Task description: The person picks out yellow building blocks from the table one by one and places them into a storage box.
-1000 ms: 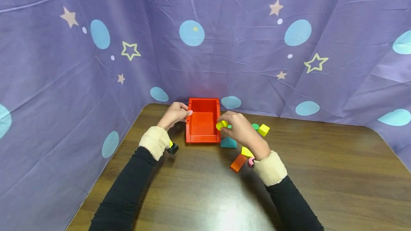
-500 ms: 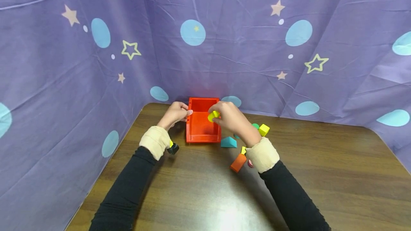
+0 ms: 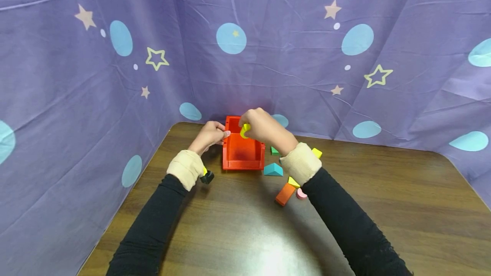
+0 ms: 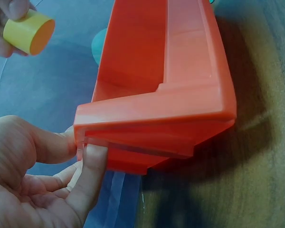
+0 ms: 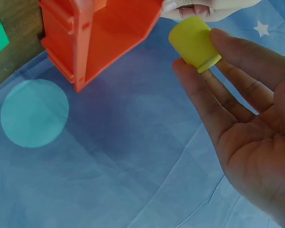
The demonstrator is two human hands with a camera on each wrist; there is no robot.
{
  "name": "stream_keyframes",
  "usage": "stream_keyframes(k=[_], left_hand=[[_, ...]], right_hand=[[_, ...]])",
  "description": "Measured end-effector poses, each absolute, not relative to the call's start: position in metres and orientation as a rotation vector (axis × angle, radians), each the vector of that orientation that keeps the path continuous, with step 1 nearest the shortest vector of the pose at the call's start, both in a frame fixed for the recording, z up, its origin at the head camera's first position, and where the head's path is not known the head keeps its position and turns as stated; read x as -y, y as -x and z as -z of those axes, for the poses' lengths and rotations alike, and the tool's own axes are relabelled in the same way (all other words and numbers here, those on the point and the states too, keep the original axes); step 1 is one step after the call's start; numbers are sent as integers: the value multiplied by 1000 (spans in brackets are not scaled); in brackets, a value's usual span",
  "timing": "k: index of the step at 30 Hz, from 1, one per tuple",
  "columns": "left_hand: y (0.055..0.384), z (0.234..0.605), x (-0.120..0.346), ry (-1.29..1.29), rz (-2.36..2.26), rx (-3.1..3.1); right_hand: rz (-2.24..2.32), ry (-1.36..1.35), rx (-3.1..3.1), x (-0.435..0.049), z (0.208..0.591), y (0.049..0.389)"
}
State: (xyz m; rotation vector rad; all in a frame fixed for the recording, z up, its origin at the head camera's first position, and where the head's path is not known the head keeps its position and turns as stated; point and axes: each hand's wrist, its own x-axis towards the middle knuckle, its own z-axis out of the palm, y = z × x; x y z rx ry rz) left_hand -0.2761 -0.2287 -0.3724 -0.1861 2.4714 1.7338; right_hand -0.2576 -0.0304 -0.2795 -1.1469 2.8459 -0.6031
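A red plastic bin (image 3: 243,165) stands at the back of the wooden table, its bare floor showing between the hands. My left hand (image 3: 209,137) pinches its left rim; in the left wrist view the thumb and fingers (image 4: 91,166) close on the bin's edge. Over the bin, my right hand (image 3: 264,129) holds a yellow cylinder block (image 3: 244,131) between thumb and fingertips. The right wrist view shows that cylinder (image 5: 192,42) pinched at its sides, with the palm turned toward the camera. Part of the bin's right rim is hidden behind the right hand.
Right of the bin lie a teal triangular block (image 3: 273,170), a green block (image 3: 274,151), an orange block (image 3: 285,194), a pink curved block (image 3: 301,194) and yellow blocks (image 3: 293,182). A purple cloth (image 3: 291,54) hangs behind and left of the table.
My right hand has carried the yellow cylinder leftward and back, from the bin's right rim to over its inside. The left hand stays on the left rim.
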Motion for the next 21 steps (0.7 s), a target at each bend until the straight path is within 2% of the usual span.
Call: stream_keyframes(k=[10,21], left_hand=[[276,373,229,184,-1727,-2480],[274,372,229,173,-1702,-2516]], right_hand=[[414,1086,-2865,45,269,270],[377,1002,-2863,58,283,290]])
